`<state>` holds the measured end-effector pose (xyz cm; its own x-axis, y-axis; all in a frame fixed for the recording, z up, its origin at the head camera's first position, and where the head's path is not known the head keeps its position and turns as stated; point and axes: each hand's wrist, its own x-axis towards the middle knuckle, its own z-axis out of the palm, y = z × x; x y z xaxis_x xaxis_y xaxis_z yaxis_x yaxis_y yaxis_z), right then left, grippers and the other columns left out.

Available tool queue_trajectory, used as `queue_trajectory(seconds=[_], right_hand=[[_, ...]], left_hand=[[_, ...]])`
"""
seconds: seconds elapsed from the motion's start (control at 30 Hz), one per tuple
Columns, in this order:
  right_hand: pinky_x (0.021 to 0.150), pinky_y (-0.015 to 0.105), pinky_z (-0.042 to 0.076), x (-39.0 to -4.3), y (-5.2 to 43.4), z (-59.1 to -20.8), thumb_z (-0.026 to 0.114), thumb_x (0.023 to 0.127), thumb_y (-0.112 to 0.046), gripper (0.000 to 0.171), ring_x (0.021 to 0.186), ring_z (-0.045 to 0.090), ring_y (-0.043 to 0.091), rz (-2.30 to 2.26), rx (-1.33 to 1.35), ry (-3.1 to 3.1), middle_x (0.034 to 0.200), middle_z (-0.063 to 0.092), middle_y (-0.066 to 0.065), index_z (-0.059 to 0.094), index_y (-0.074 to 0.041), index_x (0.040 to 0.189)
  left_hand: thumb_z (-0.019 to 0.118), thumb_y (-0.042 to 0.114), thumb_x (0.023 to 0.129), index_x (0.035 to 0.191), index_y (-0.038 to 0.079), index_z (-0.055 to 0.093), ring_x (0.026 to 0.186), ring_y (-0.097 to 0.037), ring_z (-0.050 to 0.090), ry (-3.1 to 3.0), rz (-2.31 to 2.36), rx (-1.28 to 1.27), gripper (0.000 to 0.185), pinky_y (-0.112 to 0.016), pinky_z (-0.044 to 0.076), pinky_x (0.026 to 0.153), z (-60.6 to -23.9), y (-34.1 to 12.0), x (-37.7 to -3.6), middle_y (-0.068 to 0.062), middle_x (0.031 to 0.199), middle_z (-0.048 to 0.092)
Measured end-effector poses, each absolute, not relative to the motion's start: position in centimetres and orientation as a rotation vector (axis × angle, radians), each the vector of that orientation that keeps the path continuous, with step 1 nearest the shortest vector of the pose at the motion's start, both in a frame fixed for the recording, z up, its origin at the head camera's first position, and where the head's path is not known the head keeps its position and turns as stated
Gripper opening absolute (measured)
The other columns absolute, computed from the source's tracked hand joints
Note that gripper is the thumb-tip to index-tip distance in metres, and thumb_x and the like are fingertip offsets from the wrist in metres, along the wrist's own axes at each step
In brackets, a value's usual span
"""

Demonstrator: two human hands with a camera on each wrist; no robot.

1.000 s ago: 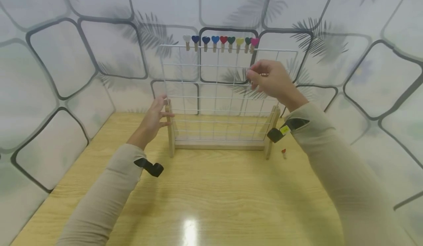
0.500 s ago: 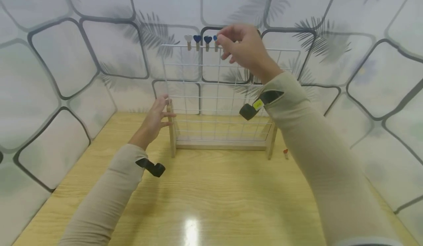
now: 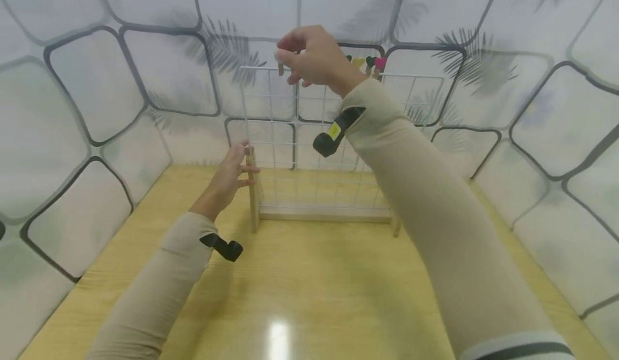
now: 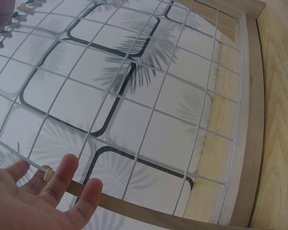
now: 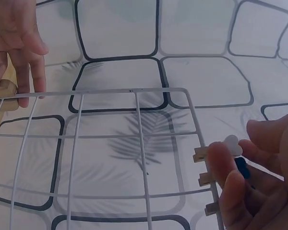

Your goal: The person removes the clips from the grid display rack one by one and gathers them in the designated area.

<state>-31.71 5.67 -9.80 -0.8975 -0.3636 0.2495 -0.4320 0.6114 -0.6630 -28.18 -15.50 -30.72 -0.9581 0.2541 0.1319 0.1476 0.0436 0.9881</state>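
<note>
Walls: white, with dark rounded squares and leaf shadows.
Table (image 3: 309, 290): light wood.
Rack (image 3: 338, 150): a white wire grid in a wood frame, standing upright on the table.
Left hand (image 3: 231, 173): fingers straight, resting on the rack's left wood post.
Right hand (image 3: 314, 56): up at the rack's top wire, thumb and finger pinching the white peg.
White peg (image 5: 221, 151): clipped at the top left corner, first in the row.
Other pegs (image 3: 367, 63): heart clips farther right on the same wire.
</note>
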Motion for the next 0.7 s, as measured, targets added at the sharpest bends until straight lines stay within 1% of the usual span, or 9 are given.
queue_trajectory(seconds=[0.03, 0.17, 0.33, 0.47, 0.57, 0.6, 0.7], right_hand=[[0.075, 0.028, 0.055, -31.9, 5.4, -9.7, 0.056, 0.1, -0.03, 0.038, 0.086, 0.067, 0.017, 1.107, 0.667, -2.766, 0.13, 0.058, 0.002, 0.055, -0.013, 0.134], [0.074, 0.024, 0.054, -32.2, 4.3, -9.4, 0.053, 0.101, -0.028, 0.039, 0.082, 0.068, 0.015, 0.935, 0.592, -2.837, 0.129, 0.06, 0.003, 0.054, -0.013, 0.137], [0.073, 0.022, 0.054, -32.3, 3.4, -9.6, 0.054, 0.101, -0.022, 0.028, 0.079, 0.067, 0.014, 0.928, 0.507, -2.777, 0.113, 0.064, 0.005, 0.061, -0.009, 0.124], [0.069, 0.022, 0.053, -32.5, 3.2, -10.0, 0.057, 0.099, -0.017, 0.018, 0.074, 0.066, 0.012, 1.091, 0.454, -2.635, 0.105, 0.066, 0.003, 0.064, -0.009, 0.114], [0.063, 0.023, 0.052, -32.5, 3.7, -10.3, 0.06, 0.098, -0.015, 0.017, 0.066, 0.064, 0.013, 1.352, 0.487, -2.5, 0.101, 0.066, 0.002, 0.065, -0.009, 0.112], [0.059, 0.023, 0.05, -32.4, 4.0, -10.4, 0.06, 0.097, -0.016, 0.017, 0.065, 0.063, 0.013, 1.43, 0.511, -2.461, 0.1, 0.066, 0.002, 0.066, -0.009, 0.111], [0.051, 0.022, 0.045, -31.8, 5.3, -10.6, 0.062, 0.097, -0.016, 0.018, 0.063, 0.061, 0.016, 1.602, 0.591, -2.403, 0.097, 0.066, 0.004, 0.065, -0.007, 0.112]], left_hand=[[0.019, 0.048, 0.105, 0.156, 0.013, 0.006, 0.127, -0.042, 0.036, 2.208, 2.081, 0.427, 0.063, -0.059, 0.034, 0.104, -30.7, -15.5, -28.3, -0.012, 0.159, 0.012], [0.018, 0.046, 0.105, 0.156, 0.011, 0.006, 0.129, -0.046, 0.033, 2.199, 2.087, 0.427, 0.062, -0.06, 0.034, 0.104, -30.6, -15.4, -28.3, -0.014, 0.159, 0.011], [0.018, 0.046, 0.105, 0.156, 0.01, 0.006, 0.128, -0.044, 0.035, 2.21, 2.082, 0.43, 0.063, -0.058, 0.034, 0.104, -30.5, -15.4, -28.4, -0.015, 0.159, 0.012], [0.017, 0.045, 0.106, 0.155, 0.011, 0.006, 0.126, -0.04, 0.037, 2.219, 2.074, 0.426, 0.062, -0.057, 0.034, 0.104, -30.3, -15.4, -28.3, -0.013, 0.159, 0.012], [0.017, 0.044, 0.106, 0.155, 0.01, 0.006, 0.127, -0.041, 0.036, 2.217, 2.072, 0.425, 0.061, -0.057, 0.034, 0.104, -30.2, -15.4, -28.1, -0.013, 0.159, 0.012], [0.016, 0.044, 0.106, 0.155, 0.01, 0.006, 0.127, -0.041, 0.036, 2.215, 2.073, 0.425, 0.061, -0.057, 0.034, 0.105, -30.2, -15.3, -28.0, -0.013, 0.159, 0.012], [0.017, 0.044, 0.106, 0.156, 0.011, 0.007, 0.128, -0.042, 0.035, 2.211, 2.077, 0.418, 0.06, -0.058, 0.034, 0.105, -30.3, -15.3, -27.9, -0.013, 0.159, 0.012]])
